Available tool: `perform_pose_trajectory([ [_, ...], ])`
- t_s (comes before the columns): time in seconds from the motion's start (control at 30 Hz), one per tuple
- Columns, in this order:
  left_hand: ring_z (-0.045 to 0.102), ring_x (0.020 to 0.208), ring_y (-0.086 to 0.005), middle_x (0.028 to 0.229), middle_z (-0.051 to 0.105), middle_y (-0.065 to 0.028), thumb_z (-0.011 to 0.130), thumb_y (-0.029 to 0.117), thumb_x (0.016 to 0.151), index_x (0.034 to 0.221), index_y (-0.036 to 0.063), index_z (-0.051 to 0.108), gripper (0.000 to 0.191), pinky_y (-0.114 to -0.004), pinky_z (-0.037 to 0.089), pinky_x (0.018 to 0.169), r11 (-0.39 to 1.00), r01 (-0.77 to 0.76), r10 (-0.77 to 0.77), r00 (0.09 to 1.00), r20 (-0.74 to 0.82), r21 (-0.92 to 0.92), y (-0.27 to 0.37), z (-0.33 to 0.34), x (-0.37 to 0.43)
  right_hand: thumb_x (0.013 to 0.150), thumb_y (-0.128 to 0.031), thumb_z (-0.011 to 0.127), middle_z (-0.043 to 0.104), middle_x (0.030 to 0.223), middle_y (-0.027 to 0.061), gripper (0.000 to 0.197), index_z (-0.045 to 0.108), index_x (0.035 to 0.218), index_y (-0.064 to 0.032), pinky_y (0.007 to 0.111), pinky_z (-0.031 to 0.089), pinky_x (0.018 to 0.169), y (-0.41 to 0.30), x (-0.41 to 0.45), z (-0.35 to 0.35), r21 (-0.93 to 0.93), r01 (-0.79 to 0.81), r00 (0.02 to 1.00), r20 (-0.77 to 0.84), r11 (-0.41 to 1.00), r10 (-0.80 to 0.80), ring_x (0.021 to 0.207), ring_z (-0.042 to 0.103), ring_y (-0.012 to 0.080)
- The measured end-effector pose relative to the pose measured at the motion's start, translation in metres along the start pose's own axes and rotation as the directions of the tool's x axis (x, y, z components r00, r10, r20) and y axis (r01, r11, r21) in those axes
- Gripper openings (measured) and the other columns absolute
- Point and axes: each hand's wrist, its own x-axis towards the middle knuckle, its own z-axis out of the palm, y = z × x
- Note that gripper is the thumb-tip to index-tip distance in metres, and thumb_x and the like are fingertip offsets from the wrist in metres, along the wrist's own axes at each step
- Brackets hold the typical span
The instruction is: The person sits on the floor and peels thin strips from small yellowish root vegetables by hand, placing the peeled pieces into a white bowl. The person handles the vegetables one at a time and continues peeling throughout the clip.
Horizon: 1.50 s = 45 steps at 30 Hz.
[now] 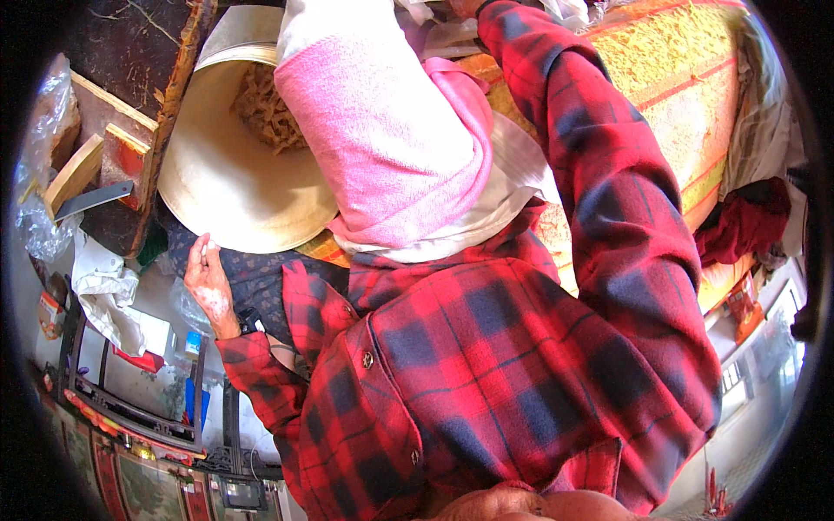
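My left hand (pixel 210 286) is beside the near rim of a whitish bucket (pixel 241 215), fingers bunched and fingertips at its edge. Whether they touch or grip the rim cannot be told. Inside the bucket lies a heap of thin brownish strips (pixel 270 111). My right arm, in a red plaid sleeve, reaches to the top edge of the view. Only a sliver of my right hand (pixel 466 6) shows there, near clear plastic bags (pixel 449 36); its fingers are hidden. A pink and white towel (pixel 391 137) covers my lap over a pale cloth.
On the left, a dark wooden board (pixel 130 58) with a rough edge carries wooden blocks (pixel 78 172) and a flat metal blade (pixel 94 199). Yellow cloth with red stripes (pixel 677 111) spreads out on the right. A crumpled white cloth (pixel 104 283) lies beyond the board's near end.
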Motion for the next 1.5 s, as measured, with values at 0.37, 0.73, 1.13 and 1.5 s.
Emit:
perform_pose_trajectory([
  [0.37, 0.059, 0.081, -0.0101, 0.09, 0.066, -0.0061, 0.06, 0.009, 0.094, 0.113, -0.0024, 0.065, 0.023, -0.025, 0.048, 0.075, 0.994, -0.105, 0.105, 0.994, 0.008, 0.012, 0.0, 0.007, 0.003, 0.084, -0.024, 0.056, 0.066, 0.078, 0.0192, 0.021, 0.064, 0.087, -0.0044, 0.047, 0.053, 0.067, 0.001, -0.012, -0.018, -0.014, -0.013, 1.0, -0.019, 1.0, 0.012, 0.077, 0.065, 0.039],
  [0.73, 0.057, 0.077, -0.0092, 0.086, 0.065, -0.0044, 0.06, 0.005, 0.092, 0.113, 0.0004, 0.066, 0.022, -0.024, 0.047, 0.07, 0.987, -0.152, 0.154, 0.987, 0.038, -0.049, 0.014, 0.019, -0.009, 0.09, -0.021, 0.057, 0.058, 0.069, 0.0174, 0.018, 0.056, 0.086, -0.0033, 0.045, 0.047, 0.058, -0.122, -0.142, -0.169, 0.266, 0.087, 0.988, -0.143, 0.96, -0.05, 0.066, 0.059, 0.0382],
  [1.13, 0.066, 0.081, -0.0243, 0.091, 0.066, -0.0142, 0.063, 0.003, 0.089, 0.104, -0.0018, 0.065, 0.016, -0.033, 0.052, 0.073, 0.745, -0.655, 0.667, 0.727, 0.161, -0.127, 0.174, 0.041, -0.084, 0.077, -0.012, 0.064, 0.053, 0.058, 0.0156, 0.022, 0.048, 0.082, 0.0018, 0.043, 0.045, 0.045, -0.292, -0.218, -0.243, 0.629, 0.457, 0.863, -0.142, 0.629, -0.485, 0.05, 0.057, 0.0352],
  [1.5, 0.064, 0.085, -0.0151, 0.098, 0.067, -0.0115, 0.055, 0.019, 0.096, 0.104, -0.0025, 0.062, 0.024, -0.029, 0.05, 0.084, 0.673, 0.116, 0.387, 0.787, 0.481, -0.73, 0.188, 0.039, -0.12, 0.077, -0.014, 0.058, 0.052, 0.055, 0.0145, 0.015, 0.052, 0.077, -0.0002, 0.042, 0.047, 0.05, -0.329, -0.227, -0.223, 0.51, 0.744, 0.645, -0.378, 0.433, -0.664, 0.056, 0.059, 0.035],
])
